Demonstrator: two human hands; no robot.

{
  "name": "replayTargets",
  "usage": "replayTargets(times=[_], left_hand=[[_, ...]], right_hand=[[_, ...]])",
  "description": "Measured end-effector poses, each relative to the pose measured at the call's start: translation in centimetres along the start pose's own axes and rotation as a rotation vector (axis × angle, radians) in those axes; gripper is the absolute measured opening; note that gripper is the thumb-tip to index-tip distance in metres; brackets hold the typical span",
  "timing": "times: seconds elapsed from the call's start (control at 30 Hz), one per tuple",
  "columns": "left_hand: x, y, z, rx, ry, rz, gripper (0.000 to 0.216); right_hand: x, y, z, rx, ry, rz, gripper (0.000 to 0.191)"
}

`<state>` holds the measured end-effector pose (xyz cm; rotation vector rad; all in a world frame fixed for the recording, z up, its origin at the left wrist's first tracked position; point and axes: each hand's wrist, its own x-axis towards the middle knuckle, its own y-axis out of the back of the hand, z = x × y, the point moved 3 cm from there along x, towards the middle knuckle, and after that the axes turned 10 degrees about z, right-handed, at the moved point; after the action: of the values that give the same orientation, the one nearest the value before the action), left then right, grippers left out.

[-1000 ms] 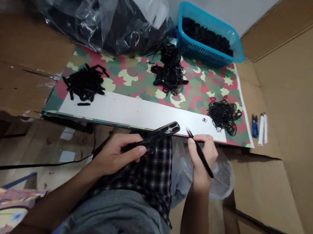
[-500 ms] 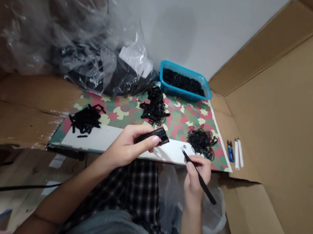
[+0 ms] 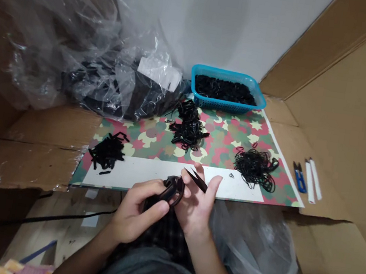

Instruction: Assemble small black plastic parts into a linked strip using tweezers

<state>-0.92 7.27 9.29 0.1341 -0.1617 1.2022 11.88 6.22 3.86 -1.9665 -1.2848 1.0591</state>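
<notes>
- Head view, the only one at this moment: the left hand (image 3: pixel 134 210) curls closed around a black moulded plastic piece (image 3: pixel 171 190), fingers wrapped firmly, held up just above the lap
- The right hand (image 3: pixel 196 206) stands open-fingered beside it, pinching slim black tweezers (image 3: pixel 197 181) near their tips, which point far and left, right at the black plastic piece; whether they touch it or bite on anything, I cannot tell
- Far side: a blue plastic basket (image 3: pixel 229 74) sits heaped with small black pieces, so a good share looks done
- On the camouflage-print mat (image 3: pixel 227 139), three loose lots look left: black strips (image 3: pixel 107 150) at left, a black tangle (image 3: pixel 188 126) mid-far, black loops (image 3: pixel 254 169) at right
- A white board strip (image 3: pixel 149 177) lies along the mat's near edge, with two tiny black rings (image 3: pixel 231 175) on it
- Further right, on cardboard, lie blue-handled snips (image 3: pixel 300 176)
</notes>
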Motion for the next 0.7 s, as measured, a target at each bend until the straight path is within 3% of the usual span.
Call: replayTargets(times=[0.17,0.3,0.47,0.7], left_hand=[[-1.6,-0.2,-2.2,-0.149,0.065,-0.112,0.03],[-2.2,-0.9,-3.4,-0.199,0.178,-0.064,0.031],[-2.4,-1.2,-3.4,-0.063,0.22,-0.008,0.026],[-2.5,-0.9,-3.2,-0.046,0.23,-0.029,0.034]], right_hand=[[-0.7,0.1,0.0,-0.099,0.07,-0.125,0.056],[-1.2,0.5,-0.3,-0.221,0.148,-0.171,0.058],[-1.2,1.4,-1.9,-0.27,0.19,-0.288,0.033],[-2.3,2.7,-5.9,-0.671,0.551,-0.342,0.022]])
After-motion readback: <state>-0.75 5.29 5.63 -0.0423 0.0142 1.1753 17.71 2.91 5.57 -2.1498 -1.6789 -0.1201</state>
